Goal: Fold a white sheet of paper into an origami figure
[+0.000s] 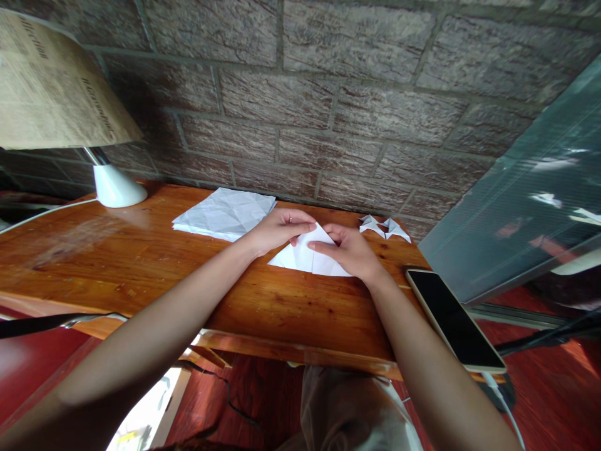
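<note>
A sheet of white paper (pixel 312 260), folded into a triangle, is held just over the wooden table with its point toward the wall. My left hand (pixel 286 227), with a ring on one finger, pinches the paper close to its top point. Around the right slanting edge is my right hand (pixel 350 249), thumb flat on the front face and fingers behind. Beyond my left wrist lies a stack of creased white paper sheets (pixel 225 213). Two small folded paper pieces (pixel 384 228) stand at the back right, past my right hand.
On the wooden table (pixel 126 269), a lamp (pixel 117 185) with a newsprint shade stands at the back left. A phone (pixel 455 319) with a white cable lies at the right edge. Behind runs a brick wall (pixel 300 94); a translucent panel (pixel 511 175) rises to the right.
</note>
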Motion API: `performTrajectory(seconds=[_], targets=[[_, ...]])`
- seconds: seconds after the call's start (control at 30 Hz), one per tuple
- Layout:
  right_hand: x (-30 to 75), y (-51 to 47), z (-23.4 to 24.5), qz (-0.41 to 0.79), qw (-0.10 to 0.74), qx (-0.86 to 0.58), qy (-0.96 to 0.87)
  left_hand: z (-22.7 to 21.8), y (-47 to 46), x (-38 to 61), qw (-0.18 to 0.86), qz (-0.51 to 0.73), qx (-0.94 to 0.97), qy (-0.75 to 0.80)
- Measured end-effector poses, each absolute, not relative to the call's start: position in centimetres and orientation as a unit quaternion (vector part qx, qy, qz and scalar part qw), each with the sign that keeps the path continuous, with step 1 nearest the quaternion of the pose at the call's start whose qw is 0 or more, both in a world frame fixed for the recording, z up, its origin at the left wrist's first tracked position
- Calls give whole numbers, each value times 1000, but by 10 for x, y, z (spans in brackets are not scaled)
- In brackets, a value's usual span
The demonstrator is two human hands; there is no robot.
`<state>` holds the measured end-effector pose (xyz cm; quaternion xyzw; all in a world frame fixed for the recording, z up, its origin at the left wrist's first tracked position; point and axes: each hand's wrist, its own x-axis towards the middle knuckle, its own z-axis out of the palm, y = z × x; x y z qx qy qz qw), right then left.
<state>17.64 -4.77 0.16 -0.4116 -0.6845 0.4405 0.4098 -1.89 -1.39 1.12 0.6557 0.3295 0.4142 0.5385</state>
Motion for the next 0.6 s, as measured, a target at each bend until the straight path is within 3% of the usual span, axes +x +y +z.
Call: performTrajectory(seconds=[0.6], targets=[[174, -50, 3, 446, 403, -401, -691, 13, -16, -19, 543, 415, 656, 320]])
